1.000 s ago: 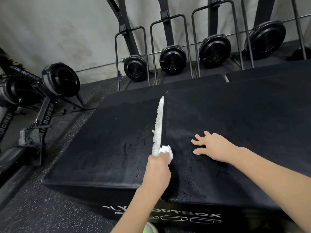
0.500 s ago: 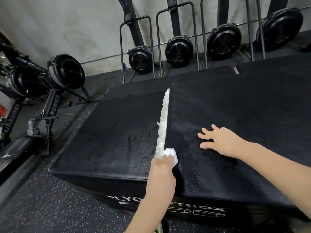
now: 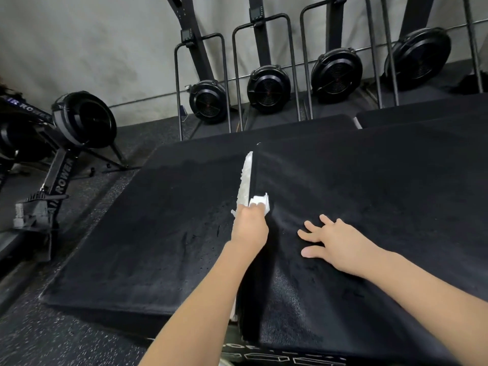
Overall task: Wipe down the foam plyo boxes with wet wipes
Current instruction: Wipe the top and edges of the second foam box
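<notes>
Left hand (image 3: 249, 228): closed on folded white wipe (image 3: 260, 202), pressed at seam w/ white strip (image 3: 245, 180) btwn two black foam boxes (image 3: 148, 233). Right hand (image 3: 335, 241): open, flat on right box top (image 3: 383, 180). Rowers (image 3: 268, 88) along wall behind.

Across the top of the frame, four black fan-wheel machines (image 3: 269, 89) stand upright in a row against a grey concrete wall (image 3: 92, 43), each behind a thin metal hoop frame. At the left edge, a rowing machine (image 3: 79, 120) marked "ROWER" rests on the dark speckled rubber floor (image 3: 39, 336), which fills the lower left corner.
</notes>
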`<move>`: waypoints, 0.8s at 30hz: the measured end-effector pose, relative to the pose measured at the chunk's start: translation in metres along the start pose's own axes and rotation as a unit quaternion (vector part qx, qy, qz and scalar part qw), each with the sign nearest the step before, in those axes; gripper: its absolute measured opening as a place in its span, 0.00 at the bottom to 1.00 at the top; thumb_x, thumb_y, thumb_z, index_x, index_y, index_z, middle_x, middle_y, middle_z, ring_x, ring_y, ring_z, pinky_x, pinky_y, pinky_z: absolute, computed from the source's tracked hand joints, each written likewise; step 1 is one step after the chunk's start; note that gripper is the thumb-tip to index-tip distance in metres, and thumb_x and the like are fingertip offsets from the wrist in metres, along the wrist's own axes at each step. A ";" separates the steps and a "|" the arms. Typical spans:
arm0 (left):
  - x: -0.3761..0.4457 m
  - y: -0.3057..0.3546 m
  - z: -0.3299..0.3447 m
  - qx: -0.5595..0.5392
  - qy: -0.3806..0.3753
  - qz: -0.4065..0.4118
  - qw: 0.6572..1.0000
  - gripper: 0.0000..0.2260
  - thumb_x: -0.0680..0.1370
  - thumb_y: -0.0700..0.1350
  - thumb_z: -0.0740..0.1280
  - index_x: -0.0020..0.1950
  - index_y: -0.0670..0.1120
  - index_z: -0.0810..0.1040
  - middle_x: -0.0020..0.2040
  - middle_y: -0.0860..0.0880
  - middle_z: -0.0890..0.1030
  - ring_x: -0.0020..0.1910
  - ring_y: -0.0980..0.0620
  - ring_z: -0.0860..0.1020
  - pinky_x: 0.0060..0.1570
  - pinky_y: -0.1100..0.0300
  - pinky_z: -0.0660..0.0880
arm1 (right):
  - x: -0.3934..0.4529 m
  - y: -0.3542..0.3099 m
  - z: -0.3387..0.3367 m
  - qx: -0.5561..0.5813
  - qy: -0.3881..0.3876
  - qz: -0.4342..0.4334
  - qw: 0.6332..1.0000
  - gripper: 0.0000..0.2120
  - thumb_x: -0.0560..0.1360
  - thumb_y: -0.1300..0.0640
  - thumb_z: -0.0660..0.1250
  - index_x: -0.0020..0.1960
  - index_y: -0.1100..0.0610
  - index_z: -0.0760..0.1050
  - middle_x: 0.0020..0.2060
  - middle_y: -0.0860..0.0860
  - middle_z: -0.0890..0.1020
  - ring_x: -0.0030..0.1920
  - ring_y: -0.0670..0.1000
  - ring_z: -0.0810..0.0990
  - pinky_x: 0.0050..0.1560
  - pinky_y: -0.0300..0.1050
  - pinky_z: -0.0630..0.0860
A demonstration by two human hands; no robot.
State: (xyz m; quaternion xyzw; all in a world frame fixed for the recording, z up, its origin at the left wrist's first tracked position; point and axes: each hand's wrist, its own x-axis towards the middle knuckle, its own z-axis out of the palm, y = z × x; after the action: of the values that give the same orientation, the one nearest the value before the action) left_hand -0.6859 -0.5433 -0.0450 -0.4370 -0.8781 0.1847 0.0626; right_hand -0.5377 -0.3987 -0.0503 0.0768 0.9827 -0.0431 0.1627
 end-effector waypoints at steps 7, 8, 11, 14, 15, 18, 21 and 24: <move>0.043 -0.007 -0.005 -0.084 -0.010 -0.075 0.994 0.15 0.80 0.34 0.58 0.66 0.39 0.72 0.64 0.42 0.73 0.54 0.45 0.77 0.47 0.58 0.69 | 0.004 0.003 0.002 -0.023 -0.007 -0.003 1.000 0.25 0.86 0.45 0.50 0.81 0.45 0.50 0.81 0.47 0.51 0.80 0.60 0.48 0.76 0.59 0.54; 0.040 -0.006 -0.011 -0.091 -0.015 -0.088 0.992 0.14 0.79 0.34 0.59 0.64 0.39 0.73 0.64 0.44 0.73 0.51 0.48 0.77 0.44 0.60 0.68 | 0.002 0.002 -0.001 -0.010 -0.008 -0.002 1.000 0.25 0.86 0.44 0.50 0.81 0.45 0.51 0.81 0.47 0.51 0.80 0.59 0.48 0.77 0.58 0.53; 0.037 -0.007 -0.011 -0.073 -0.018 -0.076 0.994 0.14 0.77 0.34 0.60 0.63 0.40 0.72 0.58 0.45 0.79 0.53 0.48 0.80 0.37 0.61 0.66 | 0.002 0.002 -0.003 0.026 -0.009 -0.001 1.000 0.26 0.85 0.42 0.51 0.81 0.45 0.52 0.81 0.46 0.51 0.80 0.57 0.47 0.78 0.57 0.51; 0.017 -0.001 -0.012 -0.003 -0.024 -0.057 0.998 0.12 0.77 0.34 0.60 0.59 0.39 0.75 0.55 0.44 0.81 0.54 0.46 0.79 0.42 0.60 0.71 | 0.001 0.002 -0.002 0.026 -0.012 0.001 1.000 0.26 0.85 0.42 0.51 0.81 0.45 0.51 0.81 0.46 0.50 0.80 0.58 0.46 0.78 0.57 0.50; 0.008 0.001 -0.009 0.032 -0.024 -0.036 0.999 0.08 0.77 0.34 0.60 0.54 0.38 0.75 0.55 0.45 0.80 0.55 0.46 0.79 0.50 0.57 0.72 | 0.001 0.001 -0.003 0.018 -0.012 0.001 1.000 0.26 0.85 0.43 0.51 0.81 0.45 0.51 0.81 0.47 0.50 0.80 0.58 0.45 0.78 0.57 0.50; -0.016 0.006 -0.003 0.107 -0.038 0.045 0.992 0.09 0.78 0.33 0.58 0.51 0.39 0.77 0.57 0.45 0.73 0.56 0.47 0.74 0.58 0.52 0.71 | -0.004 -0.005 -0.008 0.030 -0.013 0.010 0.999 0.26 0.85 0.42 0.52 0.81 0.46 0.52 0.81 0.47 0.53 0.80 0.58 0.48 0.78 0.56 0.51; -0.018 0.005 0.000 0.102 -0.030 0.065 0.992 0.07 0.77 0.32 0.58 0.45 0.42 0.72 0.57 0.44 0.70 0.57 0.46 0.71 0.50 0.55 0.68 | -0.010 -0.008 -0.021 0.047 0.020 0.032 0.998 0.27 0.81 0.35 0.55 0.77 0.43 0.63 0.75 0.42 0.67 0.76 0.53 0.63 0.73 0.50 0.64; -0.004 0.001 -0.001 0.078 -0.029 0.044 0.996 0.10 0.78 0.32 0.58 0.52 0.40 0.77 0.59 0.43 0.69 0.58 0.45 0.71 0.54 0.50 0.69 | 0.001 -0.002 -0.042 0.059 0.111 0.062 0.990 0.21 0.79 0.34 0.58 0.68 0.41 0.75 0.65 0.41 0.78 0.65 0.51 0.76 0.63 0.47 0.73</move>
State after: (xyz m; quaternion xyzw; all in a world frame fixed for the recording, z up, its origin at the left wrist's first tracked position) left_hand -0.6821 -0.5461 -0.0445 -0.4630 -0.8424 0.2682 0.0630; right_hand -0.5519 -0.3960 -0.0111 0.1515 0.9838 -0.0820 0.0502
